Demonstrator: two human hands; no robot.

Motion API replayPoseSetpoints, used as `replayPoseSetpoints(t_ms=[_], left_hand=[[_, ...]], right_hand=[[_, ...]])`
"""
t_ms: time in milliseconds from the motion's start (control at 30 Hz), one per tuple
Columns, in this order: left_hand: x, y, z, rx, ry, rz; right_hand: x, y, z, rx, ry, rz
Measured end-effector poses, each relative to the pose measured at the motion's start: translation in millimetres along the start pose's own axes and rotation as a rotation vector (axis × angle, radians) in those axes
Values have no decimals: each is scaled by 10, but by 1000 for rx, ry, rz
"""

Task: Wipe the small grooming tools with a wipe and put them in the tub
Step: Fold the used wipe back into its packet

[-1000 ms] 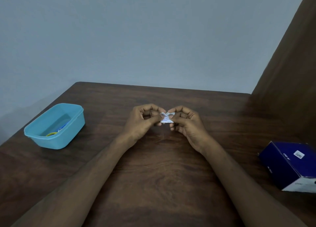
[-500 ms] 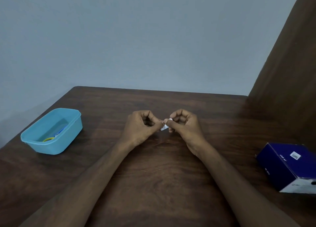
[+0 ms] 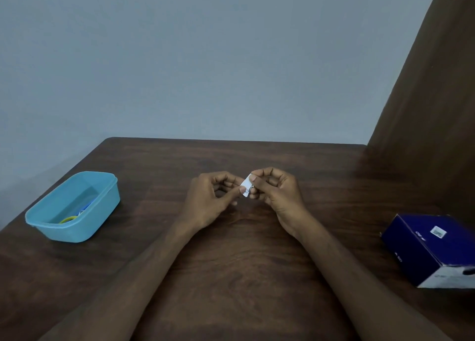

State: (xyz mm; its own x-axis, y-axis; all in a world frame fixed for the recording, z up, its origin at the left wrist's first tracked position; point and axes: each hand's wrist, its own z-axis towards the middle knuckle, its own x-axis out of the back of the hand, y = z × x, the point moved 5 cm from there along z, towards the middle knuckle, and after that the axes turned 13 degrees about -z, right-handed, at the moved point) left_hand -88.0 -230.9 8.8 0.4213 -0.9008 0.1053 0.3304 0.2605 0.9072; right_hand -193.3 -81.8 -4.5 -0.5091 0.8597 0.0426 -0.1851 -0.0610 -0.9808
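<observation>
The small white sachet (image 3: 247,187), most likely the packet that holds the wipe, sits pinched between the fingertips of both hands, raised a little above the dark wooden table (image 3: 231,263) near its middle. The left hand (image 3: 209,199) pinches its lower left edge between thumb and forefinger, the other fingers curled loosely behind; the right hand (image 3: 276,193) pinches its upper right edge the same way, thumb on top, the remaining fingers curled under. Two opposed pinches this close together look like a grip for tearing or peeling the packet open, each hand set to pull against the other, so the step in hand is probably getting the wipe out rather than wiping anything yet. Whether the packet has started to open is too small to tell. Well to the left of the left fingers stands the blue tub (image 3: 102,209), its open top facing up and within easy reach, which suits dropping cleaned tools in with that hand. Inside it lie a yellow ring-shaped item (image 3: 68,219) and something blue beside it, whose kind cannot be made out. Well to the right of the right fingers, at the table's edge, lies a dark blue box (image 3: 426,248) on its side, perhaps the source of the sachet.
</observation>
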Motion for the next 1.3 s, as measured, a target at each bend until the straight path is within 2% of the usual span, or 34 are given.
replayPoseSetpoints(t_ms=[333,467,600,767,867,1033,1100,1167,1233,1300], left_hand=[[52,44,-18,-64,129,2],[95,63,-4,-126,145,100],[73,19,-2,-58,83,58],[96,-8,16,-24,119,-11],[104,-2,13,-35,132,-25],[90,90,-42,-88,138,49],[53,117,-65,-136,80,183],[-22,94,-97,-214,-29,469],[-133,-56,-110,-142,-184,655],[-206,-156,-155,-6,-269,732]], right_hand=[[-49,51,-3,22,-98,-116],[-66,17,-14,77,-164,-142],[-58,34,-10,102,-156,-189],[-53,37,-15,89,-111,-144],[-52,43,-14,88,-113,-107],[-40,-1,-42,134,-140,-189],[-21,-11,-59,153,-121,-276],[0,-15,-86,197,-47,-418],[41,2,-107,195,15,-480],[77,16,-123,171,28,-498]])
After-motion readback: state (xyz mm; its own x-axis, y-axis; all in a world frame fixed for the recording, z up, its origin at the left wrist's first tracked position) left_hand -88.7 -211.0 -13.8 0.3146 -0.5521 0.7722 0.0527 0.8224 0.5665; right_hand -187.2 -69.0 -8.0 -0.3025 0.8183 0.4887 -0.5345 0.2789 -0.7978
